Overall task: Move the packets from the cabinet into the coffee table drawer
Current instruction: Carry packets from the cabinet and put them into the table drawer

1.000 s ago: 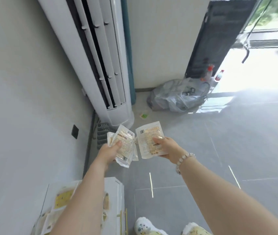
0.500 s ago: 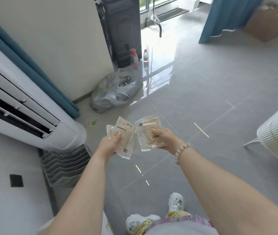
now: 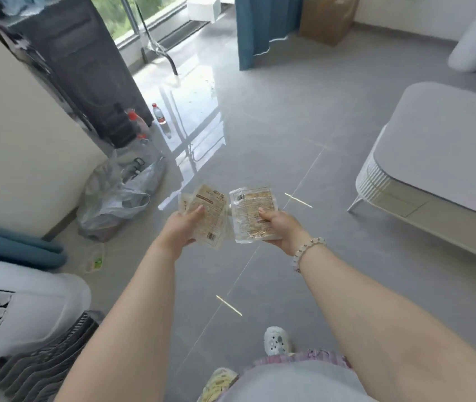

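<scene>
My left hand [image 3: 179, 230] grips a small stack of clear packets with beige printed labels [image 3: 212, 210], thumb on top. My right hand [image 3: 281, 227], with a bead bracelet on the wrist, holds a single similar packet [image 3: 249, 208] flat by its right edge. Both hands are out in front of me at waist height, side by side, above the grey tiled floor. The coffee table [image 3: 434, 158], white with a grey top and ribbed end, stands to the right; a drawer front shows along its near side, shut. The cabinet is out of view.
A standing white air conditioner [image 3: 25, 309] is at the lower left. A plastic bag [image 3: 115, 195] and bottles [image 3: 158, 114] lie by a dark unit [image 3: 86, 68] at the wall. Blue curtain [image 3: 260, 27] and cardboard box [image 3: 329, 15] stand at the back. Open floor lies ahead.
The view has swung to the right, away from the wall and air conditioner, bringing the coffee table into sight. Both hands keep the same hold on the packets.
</scene>
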Tool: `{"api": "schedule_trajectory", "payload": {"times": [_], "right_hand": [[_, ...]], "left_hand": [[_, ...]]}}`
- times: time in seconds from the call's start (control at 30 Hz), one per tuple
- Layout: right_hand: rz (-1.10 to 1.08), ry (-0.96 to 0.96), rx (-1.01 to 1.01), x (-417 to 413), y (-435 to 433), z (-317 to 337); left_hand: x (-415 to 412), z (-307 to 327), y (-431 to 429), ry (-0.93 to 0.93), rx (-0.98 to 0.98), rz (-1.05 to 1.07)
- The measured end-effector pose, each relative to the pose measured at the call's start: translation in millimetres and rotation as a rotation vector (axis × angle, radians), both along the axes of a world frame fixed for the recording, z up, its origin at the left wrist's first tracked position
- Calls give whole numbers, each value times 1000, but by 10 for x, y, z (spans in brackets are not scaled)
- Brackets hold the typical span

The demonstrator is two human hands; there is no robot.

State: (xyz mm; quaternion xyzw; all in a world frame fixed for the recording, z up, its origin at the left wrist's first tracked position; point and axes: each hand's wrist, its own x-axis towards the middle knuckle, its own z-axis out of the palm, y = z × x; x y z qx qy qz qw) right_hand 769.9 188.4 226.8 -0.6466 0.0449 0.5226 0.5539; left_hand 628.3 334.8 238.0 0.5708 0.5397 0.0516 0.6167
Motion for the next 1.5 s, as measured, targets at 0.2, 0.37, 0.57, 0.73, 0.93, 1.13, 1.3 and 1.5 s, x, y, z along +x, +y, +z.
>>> {"api": "schedule_trajectory", "payload": {"times": [0.2, 0.37, 0.57, 0.73, 0.93, 1.13, 1.3, 1.5], "right_hand": [[-198, -24, -28, 511, -515, -36], [-390, -2, -23, 773, -821, -85], [-578, 17, -70, 1037, -1030, -135], [-753, 22, -72, 1230, -1228, -139], [-938, 19, -86, 1377, -1416, -233], [-1093, 16, -105, 1419, -1716, -284], [-1263, 17, -100, 1427, -2206, -330], [-1386, 8, -90, 1646, -2884, -376]], "left_hand": [[830, -58, -364, -16, -51, -129], [1372, -74, -526, -17, -102, -254], [1983, -128, -595, -27, -149, -412], [2467, -141, -746, -7, -190, -562], [2978, -95, -947, -5, -221, -753], [3354, -161, -1313, 24, -258, -901], [3633, -207, -1882, 34, -292, -1036], [4060, -279, -2671, 68, -325, -1159]]}}
